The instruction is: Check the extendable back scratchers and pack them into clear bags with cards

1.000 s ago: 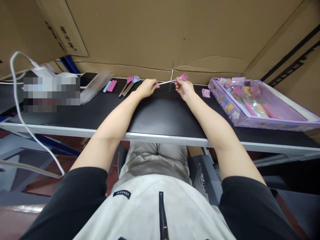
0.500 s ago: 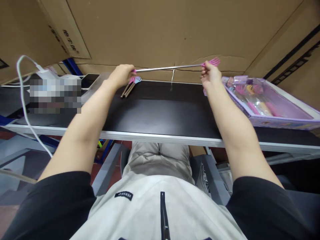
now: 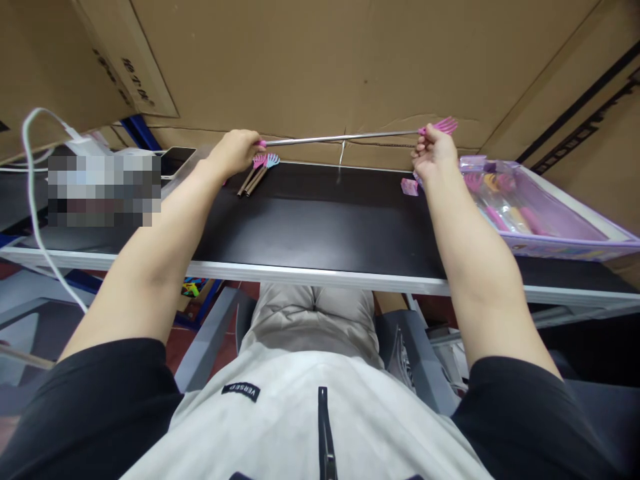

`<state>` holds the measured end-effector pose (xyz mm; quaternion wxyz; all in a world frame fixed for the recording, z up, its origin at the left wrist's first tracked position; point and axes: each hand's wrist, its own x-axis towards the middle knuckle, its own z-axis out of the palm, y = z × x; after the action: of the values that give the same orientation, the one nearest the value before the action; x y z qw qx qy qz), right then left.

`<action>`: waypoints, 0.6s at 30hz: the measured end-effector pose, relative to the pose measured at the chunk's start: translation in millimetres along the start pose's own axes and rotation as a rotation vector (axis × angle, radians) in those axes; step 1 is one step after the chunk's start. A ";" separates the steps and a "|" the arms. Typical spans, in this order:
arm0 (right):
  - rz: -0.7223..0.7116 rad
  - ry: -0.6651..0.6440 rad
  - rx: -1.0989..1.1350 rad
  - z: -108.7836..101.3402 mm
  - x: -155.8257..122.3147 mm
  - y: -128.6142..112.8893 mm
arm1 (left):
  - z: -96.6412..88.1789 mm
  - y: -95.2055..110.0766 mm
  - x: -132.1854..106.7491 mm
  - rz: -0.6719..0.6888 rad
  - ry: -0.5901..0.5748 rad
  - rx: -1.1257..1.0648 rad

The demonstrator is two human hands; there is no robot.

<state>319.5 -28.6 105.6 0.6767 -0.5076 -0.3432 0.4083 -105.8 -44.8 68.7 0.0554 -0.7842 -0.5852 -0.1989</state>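
A back scratcher (image 3: 345, 137) with a thin metal rod and a pink claw-shaped head is stretched level between my hands, above the table's far edge. My left hand (image 3: 235, 155) is closed round its pink handle end. At the other end, my right hand (image 3: 434, 155) pinches the rod just below the claw. Beside my left hand, a pink-headed back scratcher (image 3: 249, 176) and a light-blue-headed one (image 3: 262, 176) lie side by side on the black tabletop (image 3: 320, 220), their rods short. A small pink packet (image 3: 409, 187) lies below my right hand.
At the right stands a purple display box (image 3: 570, 251) holding several wrapped back scratchers. A phone (image 3: 177, 161) and a white cable (image 3: 33, 200) are at the left, by a blurred-out patch. Cardboard (image 3: 300, 60) walls the back of the table.
My right hand has moved right and my left slightly left, so more of the metal rod shows between them. The pink packet is now more exposed.
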 end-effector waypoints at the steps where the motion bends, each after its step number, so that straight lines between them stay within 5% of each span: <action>1: 0.006 0.016 0.001 -0.5 -1.2 -0.7 | 1.6 3.5 0.6 0.002 -0.005 -0.003; 5: 0.047 0.012 0.047 19.1 -13.3 8.0 | 14.7 39.5 10.4 0.053 -0.016 -0.019; 11: -0.028 -0.246 0.011 75.7 -28.6 41.5 | 37.5 111.3 33.1 0.176 0.045 -0.118; 18: -0.039 -0.283 -0.036 63.4 -42.7 66.1 | 60.7 98.3 26.3 0.176 0.029 -0.166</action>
<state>231.9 -31.2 55.4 0.6203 -0.4502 -0.4522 0.4561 7.8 -32.2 37.4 0.0158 -0.8314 -0.4949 -0.2523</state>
